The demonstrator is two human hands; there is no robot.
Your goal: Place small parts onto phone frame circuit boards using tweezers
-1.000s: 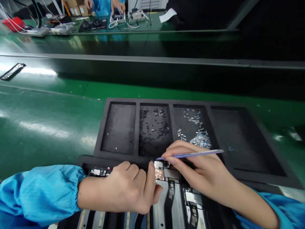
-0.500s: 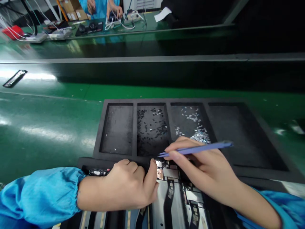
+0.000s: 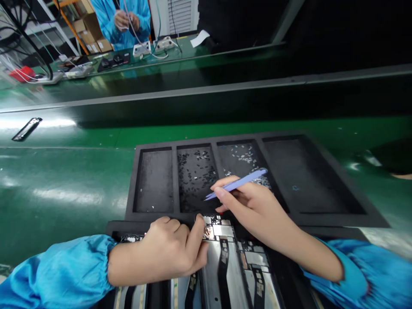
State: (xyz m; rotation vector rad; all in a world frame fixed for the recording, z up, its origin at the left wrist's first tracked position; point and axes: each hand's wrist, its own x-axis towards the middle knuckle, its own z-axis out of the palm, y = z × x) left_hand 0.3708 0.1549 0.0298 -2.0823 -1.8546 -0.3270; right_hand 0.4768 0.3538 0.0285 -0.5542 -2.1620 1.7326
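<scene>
My right hand (image 3: 249, 206) is closed around blue-violet tweezers (image 3: 238, 183), whose tips point left over the second compartment of a black foam tray (image 3: 175, 180). Small dark pieces (image 3: 193, 171) lie scattered in that compartment, and small shiny pieces (image 3: 246, 154) fill part of the one to its right. Curled up, my left hand (image 3: 174, 246) has its index finger and thumb against the upper left edge of an opened phone (image 3: 223, 231) with its circuit board and black flex cable showing. Another opened phone (image 3: 257, 259) lies to its right. My left hand partly hides others.
A black strip-like part (image 3: 27, 129) lies on the green bench (image 3: 64, 180) at left. Across a raised divider (image 3: 154, 94), a co-worker (image 3: 124, 21) stands by power strips (image 3: 141, 48), cables and a red object (image 3: 22, 74).
My right hand has lifted the tweezers away from the phone's top edge, up and left over the tray. My left hand stays at the phone. The view has shifted and tilted.
</scene>
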